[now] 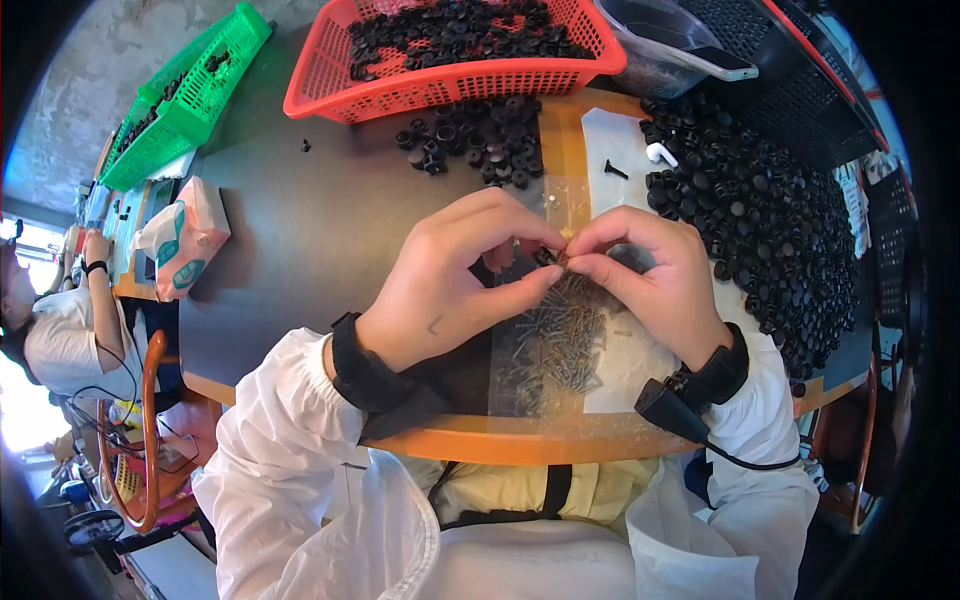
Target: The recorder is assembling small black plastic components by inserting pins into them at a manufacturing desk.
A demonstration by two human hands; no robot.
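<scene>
My left hand [450,285] and right hand [655,280] meet just above the screw pile [560,340] on the desk [300,230]. Both sets of fingers are pinched on one small black part [548,257]. I judge it light, rigid and easily dropped, so grip its sides firmly. The red basket [450,80] sits well beyond the pile.

A small dark part [548,256] is pinched between the left hand [452,280] and the right hand [655,278] above a pile of screws [560,345] on the surface [320,230]. A red basket [450,80] is seen at 12 o'clock, black caps [770,220] at 2 o'clock, and a green basket [185,95] at 10 o'clock.
</scene>
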